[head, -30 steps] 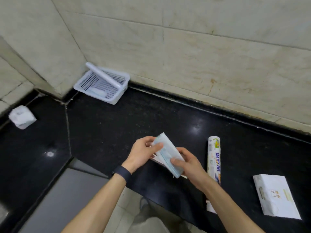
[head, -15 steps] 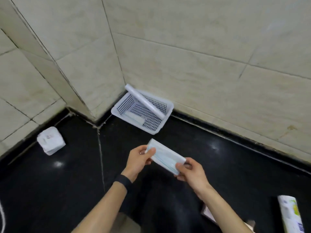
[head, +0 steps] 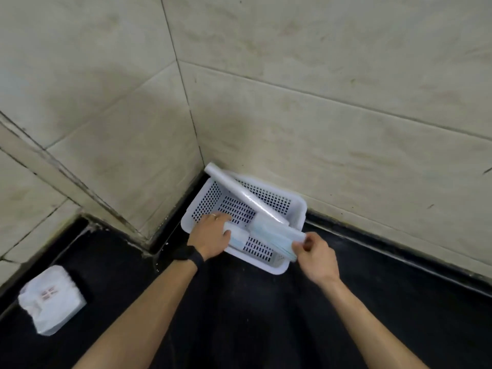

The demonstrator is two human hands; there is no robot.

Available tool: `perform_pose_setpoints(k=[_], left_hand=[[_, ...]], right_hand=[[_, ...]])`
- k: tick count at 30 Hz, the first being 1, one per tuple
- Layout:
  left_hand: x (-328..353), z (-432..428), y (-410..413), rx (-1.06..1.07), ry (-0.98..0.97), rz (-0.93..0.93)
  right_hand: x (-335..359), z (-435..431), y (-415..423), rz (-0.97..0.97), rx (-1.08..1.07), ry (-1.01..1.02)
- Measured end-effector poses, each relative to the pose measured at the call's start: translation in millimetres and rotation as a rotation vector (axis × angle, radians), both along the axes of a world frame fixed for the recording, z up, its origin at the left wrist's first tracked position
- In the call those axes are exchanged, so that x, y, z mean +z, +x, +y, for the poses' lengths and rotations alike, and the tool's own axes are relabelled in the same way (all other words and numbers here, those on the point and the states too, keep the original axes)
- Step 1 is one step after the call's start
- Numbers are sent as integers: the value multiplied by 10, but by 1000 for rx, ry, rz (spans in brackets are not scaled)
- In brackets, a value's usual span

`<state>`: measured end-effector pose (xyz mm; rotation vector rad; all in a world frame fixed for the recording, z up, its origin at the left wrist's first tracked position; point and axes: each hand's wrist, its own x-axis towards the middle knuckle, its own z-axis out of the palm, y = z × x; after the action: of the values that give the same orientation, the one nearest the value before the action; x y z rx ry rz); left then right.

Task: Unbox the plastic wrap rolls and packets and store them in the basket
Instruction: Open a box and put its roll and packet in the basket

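Hands meet over a black counter [head: 253, 310]: the right hand [head: 316, 259] pinches the right end of a bluish packet [head: 277, 237], whose long axis slants down into the white basket [head: 266, 267]. The left hand [head: 210, 235], fingers extended, lies inside at its left, nearer the floor. A plastic wrap roll [head: 239, 194] is propped diagonally beyond.

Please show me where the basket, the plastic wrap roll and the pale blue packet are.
basket [head: 208, 201], head view, on its perforated left wall.
plastic wrap roll [head: 245, 194], head view, on the roll's middle.
pale blue packet [head: 277, 238], head view, on the middle of its flat face.
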<state>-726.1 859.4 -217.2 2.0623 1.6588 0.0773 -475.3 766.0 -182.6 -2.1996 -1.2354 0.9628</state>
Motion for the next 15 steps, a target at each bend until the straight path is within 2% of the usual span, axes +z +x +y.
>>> perform_pose_setpoints(k=[3,7,10,15], left_hand=[[-172,375,87,-182,-71,182],[-328,605,175,-304,-161,312],[-402,675,138,-289,-166,306],[-395,658,76,-276,-209,247]], right_hand=[[-133,244,-79,-66,79,-97],[-257,464,-167,-98,176,-190],[-277,578,-256,-165,264,-256],[-215,721,-420,-470,471,-436]])
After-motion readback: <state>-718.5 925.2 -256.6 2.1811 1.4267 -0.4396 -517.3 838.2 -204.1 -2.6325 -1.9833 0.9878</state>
